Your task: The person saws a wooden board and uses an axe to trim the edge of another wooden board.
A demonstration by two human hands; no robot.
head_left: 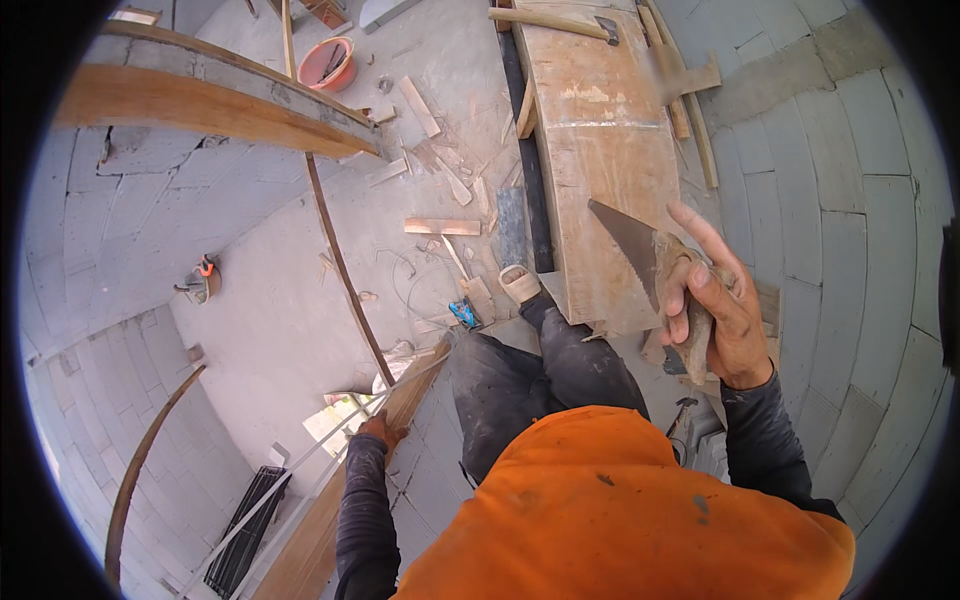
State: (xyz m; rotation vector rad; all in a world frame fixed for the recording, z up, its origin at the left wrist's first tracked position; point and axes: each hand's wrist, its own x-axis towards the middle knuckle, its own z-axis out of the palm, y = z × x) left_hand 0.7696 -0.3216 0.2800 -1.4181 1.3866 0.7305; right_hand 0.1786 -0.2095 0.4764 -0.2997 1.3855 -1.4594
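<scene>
My right hand (735,325) is wrapped round the worn handle of a handsaw (630,245), its index finger stretched out along the far side. The toothed blade points up and left, over a plywood-topped bench (620,180). Low on the left, my left hand (383,432) grips the edge of a long wooden plank (315,530); part of its fingers is hidden. The plank slants from the lower left up toward my knee. Thin pale strips (325,440) run alongside it.
Wood offcuts (443,227) litter the floor around a blue tool (463,313). A hammer (560,22) lies on the bench's far end. A pink tub (327,65) stands far left. Block walls rise on both sides; a curved timber-edged wall (215,105) juts in from the left.
</scene>
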